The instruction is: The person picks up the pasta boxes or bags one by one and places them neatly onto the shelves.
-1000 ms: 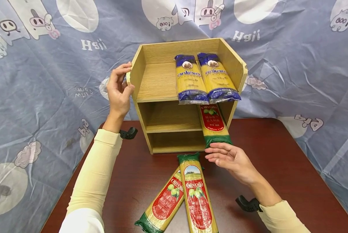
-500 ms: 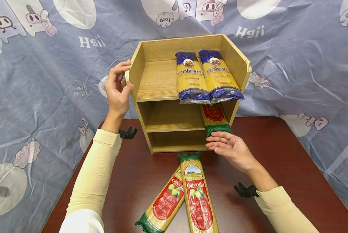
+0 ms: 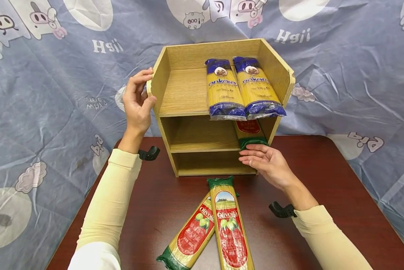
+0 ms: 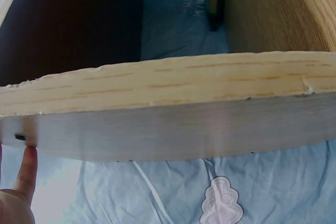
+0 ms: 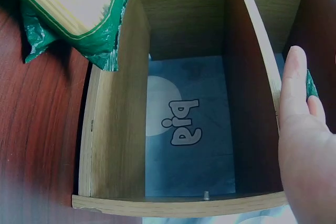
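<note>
My left hand [image 3: 137,101] holds the left side panel of a three-level wooden shelf [image 3: 185,92], its fingers bent at the edge and the thumb on the front edge. In the left wrist view a fingertip [image 4: 29,161] touches the panel's outer face. On the middle level, at the right, lies a spaghetti pack [image 3: 250,131] with a red label and green end. My right hand [image 3: 271,165] touches that green end with its fingers fairly straight. The pack's far part is hidden under the top board. In the right wrist view the hand [image 5: 307,124] covers most of it.
Two blue and yellow Ankara pasta packs [image 3: 225,90] lie on the top level at the right, overhanging its front edge. Two Olivoilà spaghetti packs [image 3: 230,225] overlap on the dark red table [image 3: 137,225] in front. A printed blue cloth [image 3: 70,93] hangs behind.
My right hand has moved forward, and the spaghetti pack has slid deeper into the middle level, so less of it sticks out. The left hand has stayed on the side panel.
</note>
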Tool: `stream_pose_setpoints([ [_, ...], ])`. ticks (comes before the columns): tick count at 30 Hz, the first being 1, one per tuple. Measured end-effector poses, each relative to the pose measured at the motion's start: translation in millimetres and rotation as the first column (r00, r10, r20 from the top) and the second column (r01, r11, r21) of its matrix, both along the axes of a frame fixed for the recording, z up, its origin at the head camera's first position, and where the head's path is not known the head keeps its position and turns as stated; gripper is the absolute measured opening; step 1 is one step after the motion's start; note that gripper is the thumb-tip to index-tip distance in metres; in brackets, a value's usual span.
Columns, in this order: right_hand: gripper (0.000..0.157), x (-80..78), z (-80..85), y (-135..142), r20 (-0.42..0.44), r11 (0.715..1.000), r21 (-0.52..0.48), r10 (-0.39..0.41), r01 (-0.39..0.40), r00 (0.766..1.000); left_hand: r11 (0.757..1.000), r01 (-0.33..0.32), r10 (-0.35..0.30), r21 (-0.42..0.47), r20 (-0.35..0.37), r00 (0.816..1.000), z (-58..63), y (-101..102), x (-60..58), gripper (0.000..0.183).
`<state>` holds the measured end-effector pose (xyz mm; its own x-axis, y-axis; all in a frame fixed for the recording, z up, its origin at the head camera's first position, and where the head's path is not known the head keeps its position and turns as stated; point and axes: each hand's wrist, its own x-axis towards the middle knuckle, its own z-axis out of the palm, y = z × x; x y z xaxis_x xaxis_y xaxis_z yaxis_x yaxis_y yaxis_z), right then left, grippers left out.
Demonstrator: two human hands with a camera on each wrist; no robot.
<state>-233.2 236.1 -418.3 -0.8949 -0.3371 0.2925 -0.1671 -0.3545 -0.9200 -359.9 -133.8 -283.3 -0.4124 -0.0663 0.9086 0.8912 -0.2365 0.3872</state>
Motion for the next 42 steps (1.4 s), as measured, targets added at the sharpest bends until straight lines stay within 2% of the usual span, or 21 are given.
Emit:
stream_pose_setpoints([
  [4, 0.048, 0.6, 2.3, -1.0, 0.016, 1.0, -0.009, -0.006, 0.006, 1.0, 1.0, 0.007, -0.007, 0.0, 0.003, 1.0, 1.0, 0.1, 1.3, 0.047],
  [9, 0.051, 9.8, 0.4, -0.5, 0.002, 0.999, 0.045, -0.008, 0.008, 1.0, 1.0, 0.006, -0.006, -0.001, 0.001, 1.0, 1.3, 0.1, 2.0, 0.047],
  [19, 0.051, 52.5, -7.4, 0.8, 0.001, 0.994, 0.11, -0.021, 0.02, 1.0, 1.0, 0.007, -0.007, 0.005, 0.006, 1.0, 2.2, 0.5, 4.3, 0.047],
  [24, 0.053, 74.8, -11.9, -0.3, 0.021, 0.984, 0.169, -0.068, 0.064, 0.997, 1.0, 0.011, -0.011, 0.008, 0.02, 1.0, 3.1, 0.8, 5.0, 0.046],
  [28, 0.059, 91.3, -16.9, -2.2, 0.05, 0.968, 0.234, -0.107, 0.092, 0.993, 1.0, 0.019, -0.019, 0.015, 0.036, 0.999, 2.8, 1.4, 5.8, 0.045],
  [33, 0.068, 108.1, -27.7, -10.6, 0.125, 0.939, 0.329, -0.154, 0.105, 0.98, 1.0, 0.022, -0.023, 0.017, 0.044, 0.999, 2.8, 1.7, 5.2, 0.046],
  [42, 0.089, 128.0, -53.4, -31.8, 0.238, 0.861, 0.484, -0.301, 0.156, 0.923, 1.0, 0.017, -0.018, 0.02, 0.05, 0.999, 3.8, 1.6, 6.8, 0.046],
])
